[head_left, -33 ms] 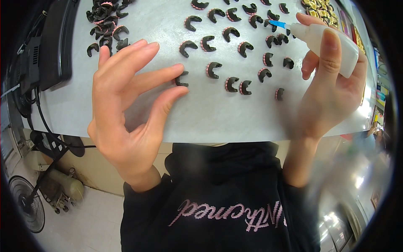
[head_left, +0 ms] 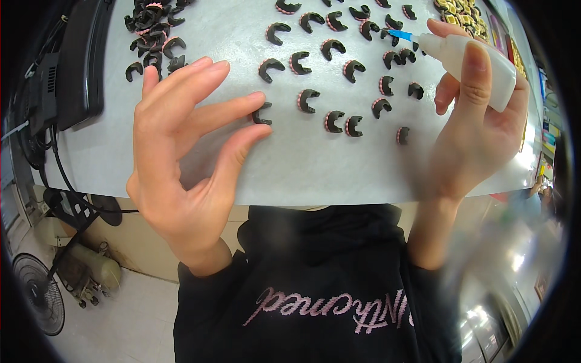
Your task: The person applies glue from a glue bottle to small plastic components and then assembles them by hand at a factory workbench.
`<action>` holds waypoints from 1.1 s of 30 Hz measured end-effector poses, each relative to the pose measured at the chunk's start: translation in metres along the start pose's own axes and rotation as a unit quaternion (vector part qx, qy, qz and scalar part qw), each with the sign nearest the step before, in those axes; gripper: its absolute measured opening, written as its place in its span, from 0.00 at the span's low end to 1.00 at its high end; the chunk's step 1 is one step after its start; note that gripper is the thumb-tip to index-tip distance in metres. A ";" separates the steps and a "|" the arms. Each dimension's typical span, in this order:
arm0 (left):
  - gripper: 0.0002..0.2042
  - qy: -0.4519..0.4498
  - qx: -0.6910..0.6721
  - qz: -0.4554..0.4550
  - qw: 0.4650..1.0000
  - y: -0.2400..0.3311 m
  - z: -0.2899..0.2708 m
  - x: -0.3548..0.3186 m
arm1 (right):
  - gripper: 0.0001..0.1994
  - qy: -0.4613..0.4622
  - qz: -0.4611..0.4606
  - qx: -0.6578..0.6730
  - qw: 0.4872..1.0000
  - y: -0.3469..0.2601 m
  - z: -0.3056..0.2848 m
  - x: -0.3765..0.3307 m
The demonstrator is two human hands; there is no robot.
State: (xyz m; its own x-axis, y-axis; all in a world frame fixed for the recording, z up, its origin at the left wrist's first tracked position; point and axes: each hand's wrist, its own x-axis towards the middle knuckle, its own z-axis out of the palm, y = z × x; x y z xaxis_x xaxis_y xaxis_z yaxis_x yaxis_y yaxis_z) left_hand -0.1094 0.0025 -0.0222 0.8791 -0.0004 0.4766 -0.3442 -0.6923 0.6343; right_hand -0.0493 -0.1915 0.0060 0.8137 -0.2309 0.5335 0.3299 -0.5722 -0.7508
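My left hand (head_left: 175, 145) has its thumb and index fingertip at the two ends of a small black C-shaped piece (head_left: 261, 115), pinching it. The other fingers are raised and apart. My right hand (head_left: 472, 133) is wrapped round a white squeeze bottle (head_left: 499, 75), tilted so that its blue nozzle tip (head_left: 399, 35) points left over the table. Between the hands lie several similar black C-shaped pieces (head_left: 309, 101), many with a row of pink beads along the outer curve. Part of the held piece's outer side is hidden by the index finger.
More black and pink pieces (head_left: 151, 27) lie heaped at the far left of the grey table (head_left: 302, 169). A black device (head_left: 82, 60) with cables borders the left side. Gold-and-black items (head_left: 463, 18) sit at the far right. Below left stands a fan (head_left: 39, 293).
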 end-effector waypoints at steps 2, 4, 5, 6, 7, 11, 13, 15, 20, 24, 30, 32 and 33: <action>0.26 -0.003 -0.001 -0.001 1.000 0.000 0.000 0.000 | 0.16 0.002 0.025 0.000 1.000 -0.003 0.000 0.000; 0.26 -0.003 -0.001 0.000 1.000 0.000 0.000 0.000 | 0.16 0.009 0.030 -0.017 0.999 -0.005 -0.002 -0.001; 0.26 -0.003 -0.001 0.000 1.000 0.000 0.000 0.000 | 0.15 0.015 0.035 -0.034 0.999 -0.005 -0.003 -0.002; 0.26 -0.003 0.000 0.000 1.000 0.000 0.000 0.000 | 0.15 0.015 0.035 -0.033 0.999 -0.001 -0.007 -0.002; 0.26 -0.003 -0.002 0.002 1.000 -0.001 0.000 0.000 | 0.15 0.018 0.014 -0.026 0.999 0.005 -0.013 -0.003; 0.26 -0.005 0.000 0.006 1.000 -0.001 0.000 0.001 | 0.16 0.034 0.005 -0.025 0.999 0.009 -0.016 -0.004; 0.26 -0.005 0.000 0.006 1.000 -0.001 0.000 0.001 | 0.16 0.036 0.011 -0.029 0.999 0.008 -0.016 -0.004; 0.26 -0.006 -0.001 0.006 1.000 -0.001 0.000 0.001 | 0.15 0.037 0.017 -0.034 0.999 0.007 -0.014 -0.004; 0.26 -0.003 -0.003 0.007 1.000 -0.002 0.000 0.001 | 0.16 0.028 0.039 -0.026 0.999 -0.003 -0.003 -0.002; 0.26 -0.003 0.003 0.002 1.000 -0.001 -0.001 0.001 | 0.16 0.065 0.081 -0.020 0.994 -0.004 0.003 -0.001; 0.26 -0.004 0.000 0.008 1.000 -0.001 -0.001 0.000 | 0.16 0.139 0.138 -0.055 0.979 -0.013 0.002 -0.001; 0.26 -0.008 0.004 0.009 1.000 -0.001 0.000 0.000 | 0.16 0.131 0.122 -0.053 0.982 -0.007 0.001 -0.003; 0.26 -0.009 0.005 0.009 1.000 -0.001 0.000 0.001 | 0.16 0.126 0.113 -0.051 0.984 -0.005 0.001 -0.004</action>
State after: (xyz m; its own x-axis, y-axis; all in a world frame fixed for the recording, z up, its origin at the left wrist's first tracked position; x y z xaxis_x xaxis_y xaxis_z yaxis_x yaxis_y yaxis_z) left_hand -0.1086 0.0033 -0.0226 0.8788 -0.0250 0.4766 -0.3560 -0.6994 0.6198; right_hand -0.0535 -0.1872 0.0075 0.7116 -0.5427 0.4461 0.0934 -0.5562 -0.8258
